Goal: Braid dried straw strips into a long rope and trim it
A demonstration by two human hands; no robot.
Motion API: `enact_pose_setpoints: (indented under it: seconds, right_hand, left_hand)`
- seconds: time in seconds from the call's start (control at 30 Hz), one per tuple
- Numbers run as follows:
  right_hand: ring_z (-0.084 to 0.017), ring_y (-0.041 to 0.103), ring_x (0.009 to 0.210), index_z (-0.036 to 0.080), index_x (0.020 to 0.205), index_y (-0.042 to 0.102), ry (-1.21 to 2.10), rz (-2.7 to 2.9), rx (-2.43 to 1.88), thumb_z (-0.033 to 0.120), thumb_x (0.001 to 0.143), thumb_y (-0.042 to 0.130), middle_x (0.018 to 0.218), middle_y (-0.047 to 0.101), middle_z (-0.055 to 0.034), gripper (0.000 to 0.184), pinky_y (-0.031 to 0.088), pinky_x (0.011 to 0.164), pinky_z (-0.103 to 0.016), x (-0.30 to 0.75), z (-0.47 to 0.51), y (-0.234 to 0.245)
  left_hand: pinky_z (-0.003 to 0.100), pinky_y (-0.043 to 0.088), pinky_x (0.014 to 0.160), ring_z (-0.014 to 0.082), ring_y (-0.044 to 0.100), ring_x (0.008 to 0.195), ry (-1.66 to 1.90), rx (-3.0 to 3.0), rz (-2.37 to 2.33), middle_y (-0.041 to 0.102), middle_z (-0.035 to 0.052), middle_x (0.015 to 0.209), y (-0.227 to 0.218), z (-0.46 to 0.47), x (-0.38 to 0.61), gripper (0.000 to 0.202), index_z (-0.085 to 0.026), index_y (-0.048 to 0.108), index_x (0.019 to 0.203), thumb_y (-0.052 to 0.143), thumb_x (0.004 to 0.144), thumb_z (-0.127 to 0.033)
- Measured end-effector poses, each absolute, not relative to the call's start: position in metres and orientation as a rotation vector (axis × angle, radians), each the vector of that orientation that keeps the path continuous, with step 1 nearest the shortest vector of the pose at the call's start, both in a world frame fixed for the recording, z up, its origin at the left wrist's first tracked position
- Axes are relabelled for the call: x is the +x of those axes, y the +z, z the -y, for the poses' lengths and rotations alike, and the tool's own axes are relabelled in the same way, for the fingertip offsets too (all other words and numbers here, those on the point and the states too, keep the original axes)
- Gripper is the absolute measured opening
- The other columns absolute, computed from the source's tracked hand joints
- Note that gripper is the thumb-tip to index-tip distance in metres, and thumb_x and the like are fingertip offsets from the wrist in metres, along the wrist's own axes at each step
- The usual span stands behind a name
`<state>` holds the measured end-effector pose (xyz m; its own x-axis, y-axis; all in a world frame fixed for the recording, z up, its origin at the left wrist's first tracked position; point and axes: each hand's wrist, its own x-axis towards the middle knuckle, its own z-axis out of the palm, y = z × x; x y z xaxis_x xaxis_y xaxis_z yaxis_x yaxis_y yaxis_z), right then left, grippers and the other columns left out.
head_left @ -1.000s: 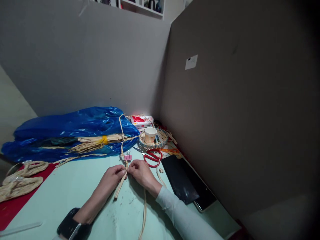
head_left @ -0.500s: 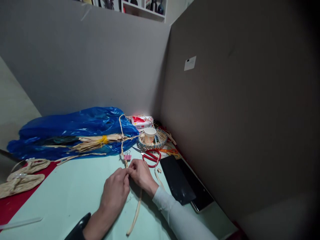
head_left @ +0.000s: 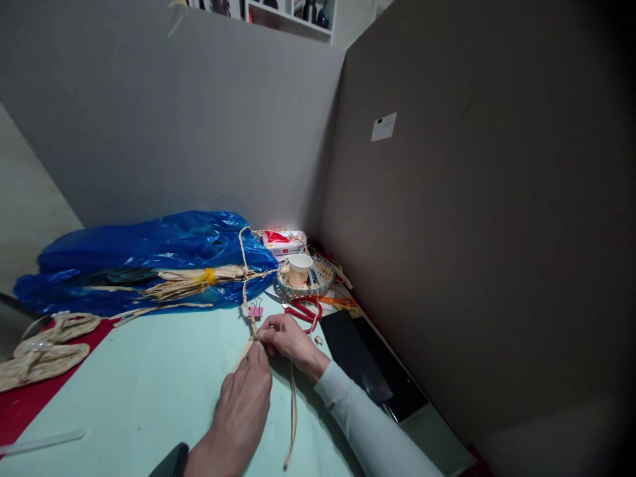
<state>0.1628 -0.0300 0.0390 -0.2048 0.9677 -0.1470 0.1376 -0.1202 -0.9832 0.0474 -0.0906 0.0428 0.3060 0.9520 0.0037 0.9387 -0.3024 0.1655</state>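
My left hand [head_left: 246, 391] is closed, its fingertips pinching a thin braided straw cord [head_left: 244, 291]. Close against it, my right hand [head_left: 289, 341] pinches the same cord from the right. The cord runs from between my fingers up past a pink binder clip [head_left: 255, 311] toward the blue bag. A flat straw strand [head_left: 293, 424] hangs below my right hand onto the table. Another pale strand [head_left: 242, 356] sticks out to the left of my left fingertips. My fingers hide the exact point where the strands cross.
A blue plastic bag [head_left: 124, 245] with a tied straw bundle [head_left: 183, 281] lies behind. Red-handled scissors [head_left: 313, 321], a basket [head_left: 325, 277] with a paper cup [head_left: 300, 270], and a black pouch [head_left: 354, 358] sit right. Woven straw sandals [head_left: 42, 364] lie left, beneath grey partitions [head_left: 199, 119].
My left hand has moved right and slightly down, turning more upright. The hanging strand has shifted right, and a pale strand now shows left of my fingers. The view has shifted slightly.
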Motion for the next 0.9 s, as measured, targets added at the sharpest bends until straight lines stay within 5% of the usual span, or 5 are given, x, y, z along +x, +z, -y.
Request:
enact_pose_setpoints:
  seconds: [0.2,0.4,0.5,0.6,0.9]
  right_hand:
    - [-0.007,0.036,0.042,0.014,0.068,0.059,1.449,1.392,-1.257,0.015,0.08,0.056,0.045,0.046,0.0066,0.013,0.024,0.043,-0.019,0.165,0.036,0.041]
    - [-0.008,0.042,0.049,0.013,0.066,0.063,1.327,1.407,-1.301,0.012,0.074,0.06,0.053,0.056,0.0037,0.009,0.029,0.048,-0.02,0.164,0.034,0.037]
    - [-0.009,0.044,0.052,0.013,0.066,0.065,1.263,1.43,-1.334,0.014,0.074,0.063,0.055,0.058,0.0028,0.008,0.031,0.051,-0.02,0.163,0.033,0.035]
    - [-0.01,0.047,0.054,0.013,0.069,0.068,1.212,1.462,-1.371,0.017,0.075,0.065,0.056,0.059,0.0022,0.007,0.033,0.052,-0.02,0.165,0.032,0.034]
    - [-0.011,0.052,0.061,0.014,0.073,0.071,1.032,1.724,-1.452,0.016,0.079,0.066,0.06,0.063,0.0014,0.008,0.034,0.057,-0.021,0.174,0.03,0.038]
  left_hand:
    - [0.045,0.05,0.083,0.0372,0.069,0.104,0.185,2.388,-1.661,0.066,0.0286,0.123,0.057,0.09,0.039,0.045,-0.005,0.061,0.124,0.035,0.087,-0.005]
    - [0.041,0.042,0.069,0.0344,0.067,0.075,0.43,2.179,-1.618,0.072,0.0133,0.072,0.07,0.06,0.009,0.034,-0.023,0.066,0.063,0.046,0.086,-0.04]
    - [0.041,0.042,0.075,0.0327,0.063,0.086,0.633,2.0,-1.579,0.071,0.012,0.085,0.064,0.04,0.005,0.028,-0.022,0.064,0.08,0.05,0.08,-0.047]
    - [0.033,0.044,0.056,0.0206,0.057,0.054,0.615,1.754,-1.388,0.059,0.0003,0.058,0.051,0.028,0.012,0.034,-0.024,0.053,0.069,0.05,0.074,-0.057]
    - [0.019,0.028,0.036,0.0042,0.032,0.036,0.549,1.472,-1.351,0.044,-0.0113,0.052,0.033,0.018,0.013,0.033,-0.017,0.056,0.068,0.057,0.094,-0.038]
